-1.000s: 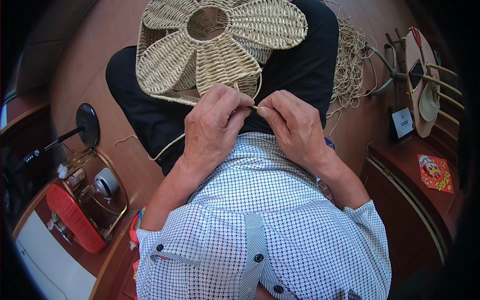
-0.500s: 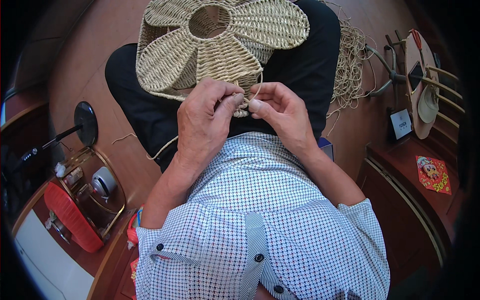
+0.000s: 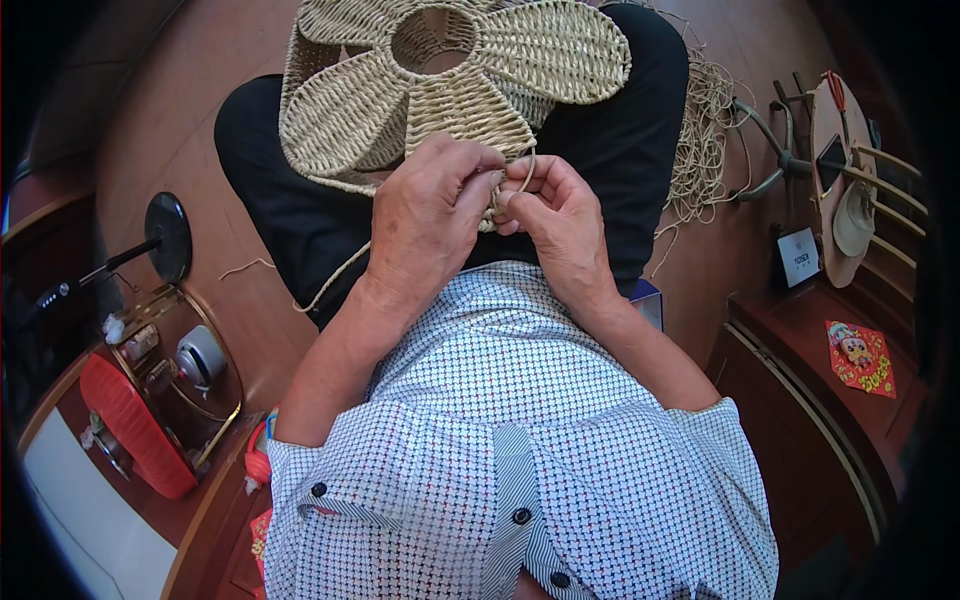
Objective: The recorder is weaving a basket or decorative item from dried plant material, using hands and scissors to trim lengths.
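Observation:
A flower-shaped woven straw basket (image 3: 470,112), with broad petals round a circular opening, rests across my lap. At its near edge, my left hand (image 3: 435,215) is closed, its thumb and forefinger pinching the braided rim. Close beside it on the right, my right hand (image 3: 560,215) is closed in a pinch on a thin straw cord (image 3: 532,168), which loops up from the fingers to the nearest petal. The fingertips nearly meet, and the knuckles partly hide the rim between them. A loose tail of cord (image 3: 335,282) runs out left of my left wrist.
A tangled heap of cord (image 3: 708,140) lies on the floor beyond my right knee. Further right stand a metal-legged stand (image 3: 775,165) and a chair seat (image 3: 832,130) holding a phone and a hat. At left are a round black base (image 3: 170,238) and a red basket (image 3: 135,425).
The basket has shifted slightly right in view. My left hand has rolled further over the rim and moved up a little; my right fingers have drawn closer to it, still pinching.

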